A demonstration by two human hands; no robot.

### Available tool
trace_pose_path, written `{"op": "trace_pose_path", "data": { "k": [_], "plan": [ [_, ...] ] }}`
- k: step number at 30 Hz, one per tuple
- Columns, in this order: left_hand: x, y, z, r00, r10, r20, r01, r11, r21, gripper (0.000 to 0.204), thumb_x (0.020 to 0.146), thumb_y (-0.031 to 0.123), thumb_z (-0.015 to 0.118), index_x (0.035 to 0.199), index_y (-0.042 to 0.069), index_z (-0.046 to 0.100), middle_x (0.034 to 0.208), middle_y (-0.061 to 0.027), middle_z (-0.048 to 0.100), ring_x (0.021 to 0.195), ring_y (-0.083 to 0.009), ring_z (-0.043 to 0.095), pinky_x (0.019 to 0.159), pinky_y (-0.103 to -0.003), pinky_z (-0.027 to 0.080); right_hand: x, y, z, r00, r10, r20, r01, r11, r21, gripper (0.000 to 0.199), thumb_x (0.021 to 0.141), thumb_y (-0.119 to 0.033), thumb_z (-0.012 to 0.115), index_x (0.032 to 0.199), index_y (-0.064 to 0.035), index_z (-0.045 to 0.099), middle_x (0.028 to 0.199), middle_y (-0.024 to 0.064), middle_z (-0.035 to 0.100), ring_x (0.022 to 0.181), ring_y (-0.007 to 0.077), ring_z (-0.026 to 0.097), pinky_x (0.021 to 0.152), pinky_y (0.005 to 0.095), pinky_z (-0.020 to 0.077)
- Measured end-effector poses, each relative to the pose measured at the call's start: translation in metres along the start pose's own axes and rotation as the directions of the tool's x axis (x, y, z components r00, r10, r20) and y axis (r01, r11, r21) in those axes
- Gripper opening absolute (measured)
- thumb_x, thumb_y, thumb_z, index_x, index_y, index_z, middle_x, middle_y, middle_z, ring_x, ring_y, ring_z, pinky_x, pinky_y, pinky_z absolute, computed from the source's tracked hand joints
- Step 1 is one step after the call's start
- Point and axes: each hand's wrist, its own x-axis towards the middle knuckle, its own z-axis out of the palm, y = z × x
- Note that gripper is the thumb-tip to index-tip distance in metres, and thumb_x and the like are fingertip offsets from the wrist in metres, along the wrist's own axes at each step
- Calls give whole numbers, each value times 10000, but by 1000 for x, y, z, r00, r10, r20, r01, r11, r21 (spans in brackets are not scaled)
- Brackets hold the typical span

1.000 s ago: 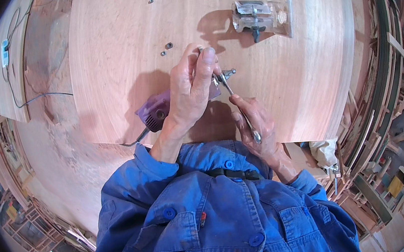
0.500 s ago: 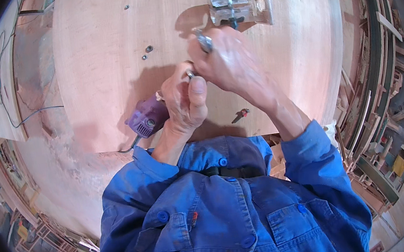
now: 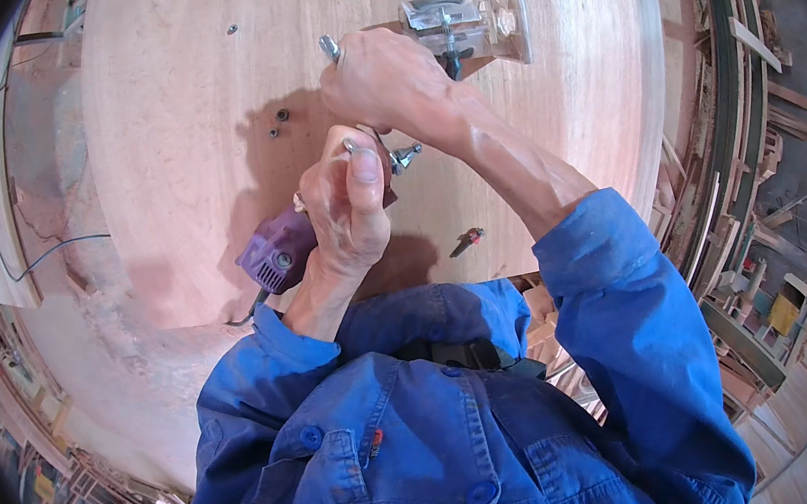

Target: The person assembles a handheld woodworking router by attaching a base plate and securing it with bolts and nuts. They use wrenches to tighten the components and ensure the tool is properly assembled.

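My left hand is closed in front of a purple power tool motor, thumb pressed over a slim metal tool whose end shows by the thumb tip. Past its fingers sticks out a shiny metal spindle end, in line with the motor. My right hand, just above and touching or nearly touching the left, is wrapped round a metal wrench; the wrench's bright end pokes out at the far left of the fist. The fingers of both hands partly hide what they grip.
A clear plastic router base with a metal bracket lies beyond my right hand. Small nuts lie to the left, another farther off. A red-and-dark cutter bit is near the front edge of the wooden board. Timber offcuts lie right.
My right fist has swung left with the wrench, whose bright end now points away at the far left. The spindle end beside my left hand has come into view. The left hand keeps its grip.
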Motion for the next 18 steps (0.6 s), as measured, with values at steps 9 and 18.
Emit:
{"op": "trace_pose_path", "data": {
  "k": [9,18],
  "plan": [
    [-7,-5,1,1000,17,-6,-17,997,-80,339,1037,299,504,826,35,533,675,-13,518,596,-97,466,553,-283,386,-5,-4,4,997,-11,-72,4,995,-97,359,863,-255,562,792,63,712,750,291,680,737,458,694,712,505,579],
    [-5,16,7,998,25,-59,-26,1000,-5,235,1014,221,510,1035,0,587,768,-45,578,689,-83,536,611,-257,431,11,-11,7,928,-138,-345,299,828,474,532,939,-500,631,846,17,711,703,43,647,573,118,580,543,310,486]
  ]
}}
